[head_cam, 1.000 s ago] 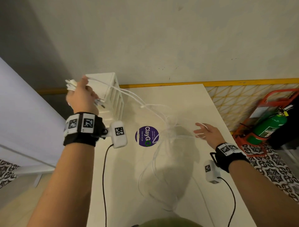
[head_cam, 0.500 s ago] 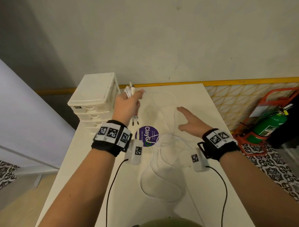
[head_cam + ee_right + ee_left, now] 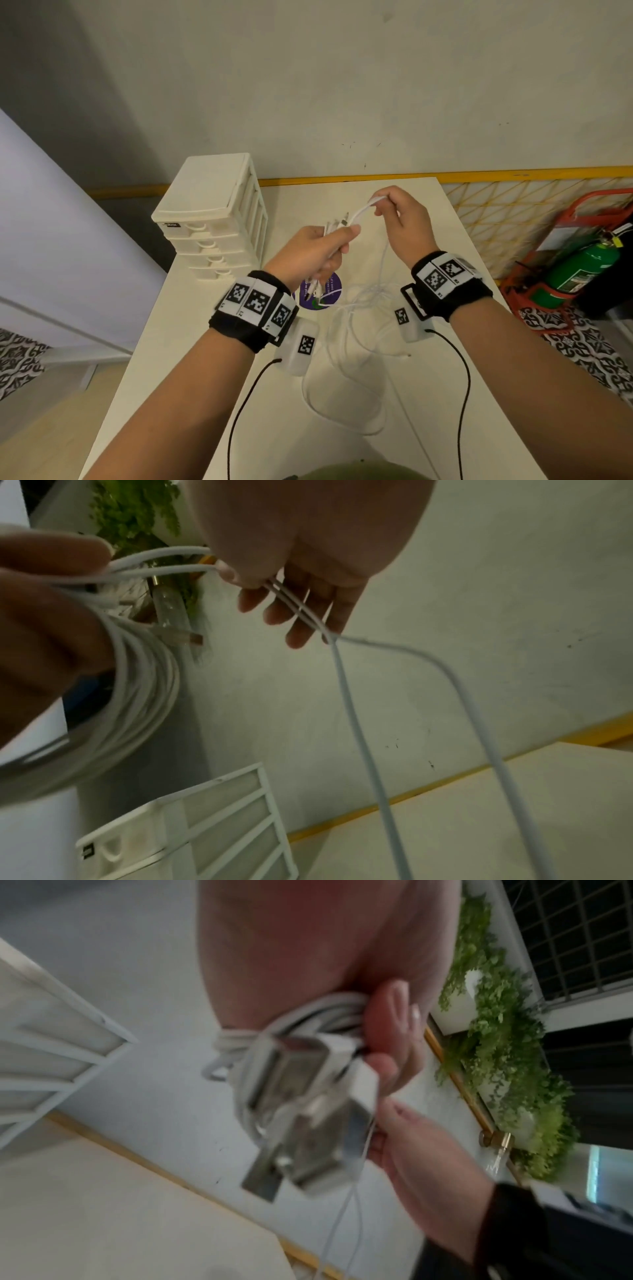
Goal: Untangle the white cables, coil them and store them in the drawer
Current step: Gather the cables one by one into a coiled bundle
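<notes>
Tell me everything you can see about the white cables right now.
The white cables are thin, smooth, plastic-looking cords, several together. The left hand grips a bunch of them, metal plug ends sticking out above and below the fist. The right hand pinches two strands stretched from that bunch. The rest hangs down to loose, overlapping loops lying on the white table.

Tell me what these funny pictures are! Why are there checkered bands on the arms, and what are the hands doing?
A person wears three cameras: one on the head, one on each wrist. The checkered bands mark the wrists. The head picture shows both hands over a white table. The left hand grips a bundle of white cables with their plugs. The right hand pinches two strands leading out of it. More cable lies in loose loops on the table, beside a purple sticker. The small drawer chest stands at the back.
</notes>
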`<control>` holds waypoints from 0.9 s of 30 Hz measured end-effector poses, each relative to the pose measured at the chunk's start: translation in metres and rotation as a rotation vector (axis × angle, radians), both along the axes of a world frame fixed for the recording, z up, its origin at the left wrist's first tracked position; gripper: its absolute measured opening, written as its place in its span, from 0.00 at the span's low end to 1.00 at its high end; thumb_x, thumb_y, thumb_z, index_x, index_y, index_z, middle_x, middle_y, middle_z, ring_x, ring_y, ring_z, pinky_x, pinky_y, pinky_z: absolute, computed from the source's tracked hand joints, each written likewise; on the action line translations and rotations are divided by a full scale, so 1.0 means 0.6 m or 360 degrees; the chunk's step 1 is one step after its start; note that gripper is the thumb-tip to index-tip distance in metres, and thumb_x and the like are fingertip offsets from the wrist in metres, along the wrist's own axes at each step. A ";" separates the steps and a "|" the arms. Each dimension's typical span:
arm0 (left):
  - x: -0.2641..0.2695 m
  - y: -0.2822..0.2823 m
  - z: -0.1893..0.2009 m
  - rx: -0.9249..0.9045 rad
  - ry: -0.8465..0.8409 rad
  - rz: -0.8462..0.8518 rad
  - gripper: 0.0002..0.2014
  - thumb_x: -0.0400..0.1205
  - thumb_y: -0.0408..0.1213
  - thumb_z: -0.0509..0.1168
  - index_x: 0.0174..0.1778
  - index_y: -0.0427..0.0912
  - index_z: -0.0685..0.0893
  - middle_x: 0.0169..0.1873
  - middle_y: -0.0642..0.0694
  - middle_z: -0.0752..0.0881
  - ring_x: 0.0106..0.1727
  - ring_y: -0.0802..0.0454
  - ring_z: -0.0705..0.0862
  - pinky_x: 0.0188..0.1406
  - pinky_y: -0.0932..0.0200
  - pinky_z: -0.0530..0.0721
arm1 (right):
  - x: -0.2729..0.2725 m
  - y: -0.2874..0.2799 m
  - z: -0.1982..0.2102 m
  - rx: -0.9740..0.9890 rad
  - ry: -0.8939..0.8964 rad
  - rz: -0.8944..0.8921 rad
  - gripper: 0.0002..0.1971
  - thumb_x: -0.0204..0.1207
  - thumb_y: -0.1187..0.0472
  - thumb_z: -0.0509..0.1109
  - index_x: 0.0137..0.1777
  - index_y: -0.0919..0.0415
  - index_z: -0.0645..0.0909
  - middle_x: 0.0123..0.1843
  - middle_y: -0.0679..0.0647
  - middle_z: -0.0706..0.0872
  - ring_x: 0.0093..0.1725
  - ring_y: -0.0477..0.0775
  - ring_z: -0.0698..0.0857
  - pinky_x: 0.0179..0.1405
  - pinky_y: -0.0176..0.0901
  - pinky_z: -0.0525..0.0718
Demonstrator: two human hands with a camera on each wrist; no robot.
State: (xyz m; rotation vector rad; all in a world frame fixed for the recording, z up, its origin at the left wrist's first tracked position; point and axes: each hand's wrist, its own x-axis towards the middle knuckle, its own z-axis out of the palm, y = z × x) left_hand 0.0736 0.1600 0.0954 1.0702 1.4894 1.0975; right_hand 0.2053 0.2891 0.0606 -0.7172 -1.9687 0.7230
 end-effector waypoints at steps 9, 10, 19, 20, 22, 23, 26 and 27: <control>-0.005 0.015 0.014 0.0548 -0.0979 -0.0245 0.29 0.89 0.51 0.40 0.30 0.41 0.75 0.12 0.55 0.68 0.10 0.60 0.63 0.13 0.66 0.65 | -0.011 -0.023 -0.051 0.0054 -0.0458 0.0180 0.19 0.81 0.58 0.56 0.67 0.60 0.78 0.49 0.64 0.89 0.45 0.55 0.85 0.43 0.32 0.70; -0.013 0.019 0.020 0.0625 -0.1063 -0.0199 0.30 0.89 0.53 0.39 0.30 0.42 0.75 0.12 0.55 0.68 0.11 0.60 0.64 0.13 0.65 0.64 | -0.010 -0.029 -0.061 0.0056 -0.0479 0.0164 0.19 0.81 0.57 0.55 0.68 0.61 0.77 0.48 0.65 0.89 0.44 0.58 0.85 0.41 0.30 0.68; -0.055 0.045 0.044 0.0997 -0.1148 0.0731 0.20 0.88 0.54 0.45 0.39 0.44 0.71 0.20 0.52 0.74 0.20 0.55 0.70 0.27 0.61 0.73 | -0.004 -0.089 -0.116 -0.0486 -0.0606 0.0420 0.14 0.83 0.61 0.58 0.64 0.62 0.78 0.33 0.34 0.74 0.32 0.37 0.76 0.43 0.38 0.81; -0.057 0.048 0.036 0.0998 -0.0995 0.0806 0.19 0.89 0.52 0.46 0.39 0.45 0.72 0.21 0.51 0.75 0.21 0.54 0.72 0.27 0.59 0.74 | -0.005 -0.093 -0.112 -0.0498 -0.0619 0.0464 0.14 0.82 0.61 0.59 0.64 0.62 0.78 0.33 0.34 0.74 0.31 0.35 0.78 0.40 0.29 0.78; -0.057 0.049 0.016 0.0954 -0.0471 0.0919 0.20 0.89 0.47 0.48 0.35 0.47 0.77 0.21 0.50 0.77 0.22 0.52 0.74 0.27 0.57 0.73 | -0.008 -0.102 -0.099 -0.0534 -0.0579 0.0575 0.14 0.81 0.63 0.60 0.65 0.60 0.78 0.37 0.34 0.79 0.35 0.28 0.81 0.39 0.20 0.75; -0.058 0.048 0.003 0.0906 -0.0114 0.0925 0.22 0.89 0.45 0.49 0.31 0.46 0.79 0.21 0.48 0.77 0.23 0.51 0.75 0.28 0.57 0.73 | -0.009 -0.105 -0.091 -0.0548 -0.0549 0.0629 0.14 0.81 0.63 0.61 0.65 0.58 0.78 0.43 0.37 0.83 0.41 0.28 0.82 0.43 0.21 0.76; -0.064 0.046 -0.041 0.0649 0.0756 0.0635 0.26 0.88 0.44 0.52 0.28 0.33 0.77 0.20 0.47 0.75 0.22 0.52 0.73 0.30 0.57 0.73 | -0.011 -0.101 -0.067 -0.0429 -0.0462 0.0674 0.15 0.80 0.65 0.62 0.65 0.56 0.79 0.57 0.51 0.86 0.54 0.45 0.84 0.56 0.33 0.79; -0.065 0.043 -0.052 0.0535 0.0896 0.0493 0.25 0.88 0.46 0.54 0.28 0.34 0.76 0.19 0.48 0.75 0.21 0.52 0.73 0.30 0.56 0.73 | -0.011 -0.097 -0.061 -0.0272 -0.0483 0.0641 0.15 0.80 0.64 0.62 0.65 0.56 0.79 0.55 0.52 0.86 0.50 0.46 0.83 0.53 0.31 0.78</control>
